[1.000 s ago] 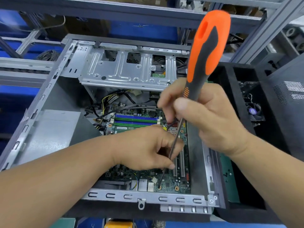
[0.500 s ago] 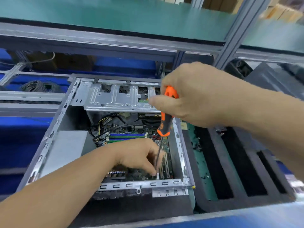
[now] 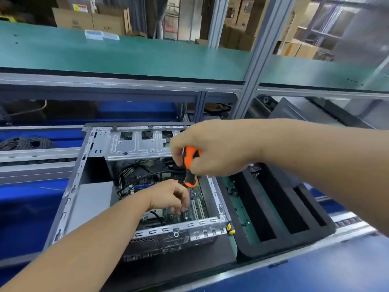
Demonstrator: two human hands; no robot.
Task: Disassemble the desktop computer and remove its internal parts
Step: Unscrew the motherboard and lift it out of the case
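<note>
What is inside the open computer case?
Inside the computer case: green motherboard, black cables, left hand, screwdriver shaft. The hand covers part of the board.

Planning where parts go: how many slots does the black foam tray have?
3: left slot, middle slot, right slot, side by side in the foam tray. The forearm may hide more.

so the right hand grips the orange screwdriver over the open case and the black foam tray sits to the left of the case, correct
Not quite. The head view shows the black foam tray to the right of the case, not the left. The rest holds: the right hand grips the orange screwdriver over the open case.
</note>
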